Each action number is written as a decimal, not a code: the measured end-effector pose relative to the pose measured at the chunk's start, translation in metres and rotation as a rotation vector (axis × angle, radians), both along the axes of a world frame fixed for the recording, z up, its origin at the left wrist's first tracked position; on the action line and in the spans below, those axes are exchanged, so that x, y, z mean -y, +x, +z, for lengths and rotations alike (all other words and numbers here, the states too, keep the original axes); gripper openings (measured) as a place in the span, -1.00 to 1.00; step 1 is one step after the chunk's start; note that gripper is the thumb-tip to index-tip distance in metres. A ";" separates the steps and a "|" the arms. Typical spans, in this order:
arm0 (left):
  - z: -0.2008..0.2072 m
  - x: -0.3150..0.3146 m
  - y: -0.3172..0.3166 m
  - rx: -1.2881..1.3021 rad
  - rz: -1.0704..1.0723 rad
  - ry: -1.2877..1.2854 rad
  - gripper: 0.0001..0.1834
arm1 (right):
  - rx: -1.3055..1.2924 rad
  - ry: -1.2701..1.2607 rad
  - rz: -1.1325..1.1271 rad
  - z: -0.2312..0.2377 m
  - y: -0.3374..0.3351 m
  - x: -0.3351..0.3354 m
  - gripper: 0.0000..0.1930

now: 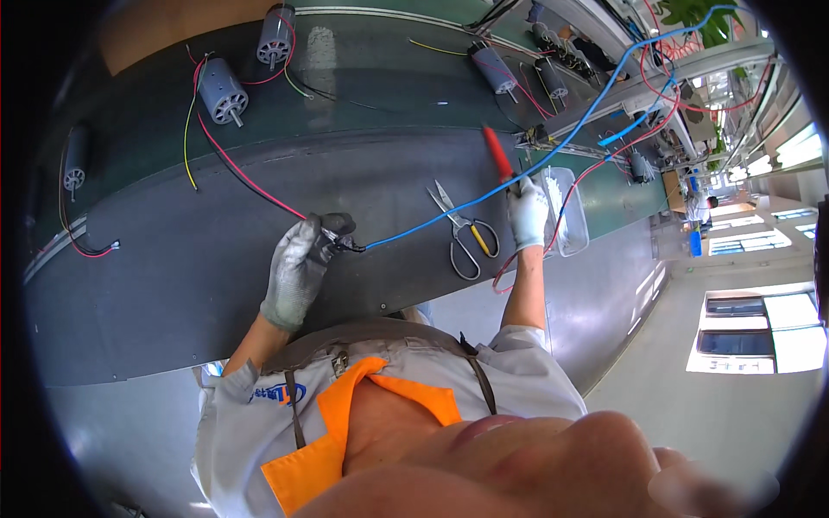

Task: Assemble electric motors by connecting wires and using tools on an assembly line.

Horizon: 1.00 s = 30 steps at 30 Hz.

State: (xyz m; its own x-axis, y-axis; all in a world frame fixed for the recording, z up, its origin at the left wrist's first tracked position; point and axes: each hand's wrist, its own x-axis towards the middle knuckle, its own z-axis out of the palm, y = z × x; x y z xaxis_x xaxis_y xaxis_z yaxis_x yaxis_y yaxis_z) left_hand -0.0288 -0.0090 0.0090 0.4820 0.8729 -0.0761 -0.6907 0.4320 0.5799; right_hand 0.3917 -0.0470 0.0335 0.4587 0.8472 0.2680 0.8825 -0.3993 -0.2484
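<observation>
My left hand point(298, 272), in a grey-white glove with dark fingertips, is closed on the red and black motor wires point(250, 183). Just right of its fingers, a blue cable point(414, 229) ends in a small dark piece point(350, 248); the exact joint is partly hidden. The wires lead back to a grey cylindrical motor point(222, 92). My right hand point(528, 212), gloved in white, closes around the near end of a red-handled tool point(497, 154), blurred, its kind unclear. Scissors point(462, 229) with one yellow-marked handle lie opened on the dark mat between my hands.
More motors stand behind, one at the back point(275, 36), one at back right point(494, 69), one at far left point(76, 164). A clear plastic bin point(566, 211) with white pieces sits beside my right hand. A red cable point(596, 164) hangs from the metal frame point(717, 73).
</observation>
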 end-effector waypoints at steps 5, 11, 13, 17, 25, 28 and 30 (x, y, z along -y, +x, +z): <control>-0.006 -0.002 0.008 -0.069 0.024 -0.063 -0.60 | -0.873 0.047 0.661 0.022 -0.111 0.019 -0.25; -0.036 -0.019 -0.044 -1.075 0.540 0.414 -0.76 | -1.424 -0.267 1.193 0.034 -0.212 0.021 -0.48; -0.027 -0.023 -0.096 -1.240 0.748 0.414 -0.81 | -1.558 -0.012 1.117 0.040 -0.207 0.029 -0.46; -0.041 -0.003 -0.212 -2.123 1.283 0.458 -0.43 | -0.391 0.172 0.442 -0.027 -0.161 0.010 -0.46; 0.014 -0.037 -0.129 -1.657 0.883 1.277 -0.49 | -0.276 0.438 0.243 -0.090 -0.126 -0.015 -0.71; -0.003 -0.066 -0.073 -1.490 0.494 1.523 -0.46 | -0.284 0.513 0.094 -0.090 -0.098 -0.042 -0.72; -0.040 -0.078 -0.044 -1.432 0.231 1.510 -0.44 | -0.562 0.568 0.016 -0.097 -0.078 -0.059 -0.75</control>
